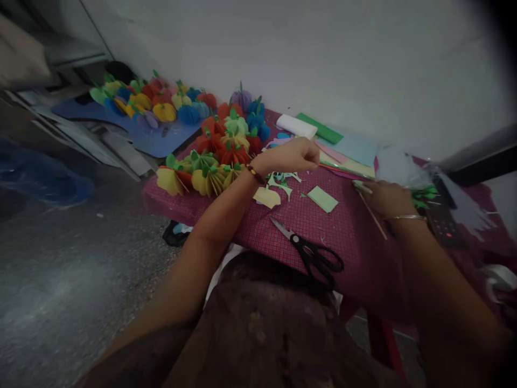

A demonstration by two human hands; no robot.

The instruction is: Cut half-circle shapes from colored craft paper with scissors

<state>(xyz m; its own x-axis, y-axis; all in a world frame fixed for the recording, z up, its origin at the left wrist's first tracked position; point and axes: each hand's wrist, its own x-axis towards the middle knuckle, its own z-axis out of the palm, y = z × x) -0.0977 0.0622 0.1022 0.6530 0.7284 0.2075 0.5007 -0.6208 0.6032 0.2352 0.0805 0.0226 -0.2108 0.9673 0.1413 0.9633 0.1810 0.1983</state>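
My left hand [304, 154] hovers over the back half of the table with its fingers curled in; whatever they may hold is hidden. Below it lie pale green paper offcuts [283, 186] and a cream paper piece [267, 198]. Over on the right, my right hand [390, 198] is closed around a thin pinkish stick [375, 218], and a small whitish piece [362, 187] shows at its fingertips. Between the hands rests a folded light green paper [322, 199]. Black-handled scissors [309, 248] lie near the front edge, blades pointing left.
Several colourful honeycomb-style paper pumpkins [232, 153] crowd the table's left end, with more on a blue side table [149, 141]. Paper sheets [355, 148] and a white folded stack [297, 126] lie along the wall. A dark remote [446, 226] sits at right on the checked tablecloth [266, 237].
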